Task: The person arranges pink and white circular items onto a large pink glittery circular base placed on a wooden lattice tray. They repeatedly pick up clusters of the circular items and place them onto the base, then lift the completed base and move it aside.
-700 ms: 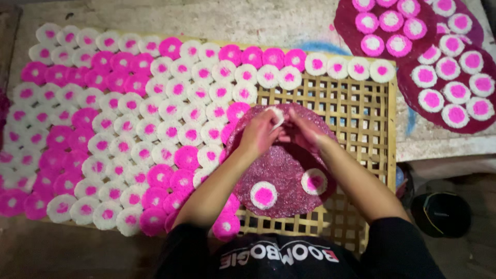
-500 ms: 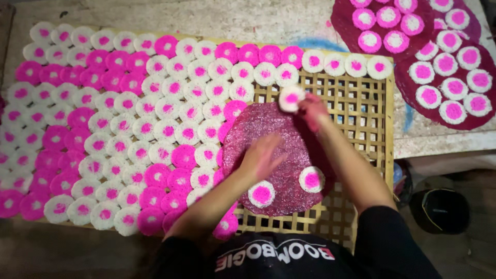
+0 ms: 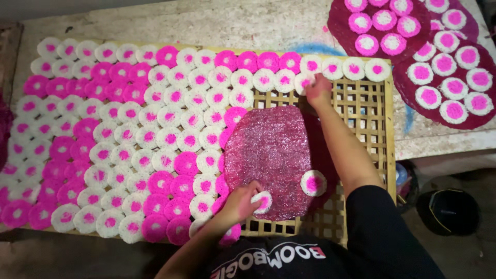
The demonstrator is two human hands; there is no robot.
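At the upper middle of the frame your right hand [image 3: 318,89] pressed a disc into the row with fingers closed, while your left hand [image 3: 243,202] pinched another white-and-pink disc [image 3: 262,201] at the glittery pink mat's [image 3: 268,150] lower edge, likely needing lifting to the open lattice rack [image 3: 361,111]

A worn grey concrete slab [image 3: 248,23] lies under a bamboo lattice rack [image 3: 364,111].

Wooden lattice rack [image 3: 361,111] across centre frame, rows of pink and white discs [image 3: 129,134] covering its left, glittery pink round mat [image 3: 274,150] at lower middle
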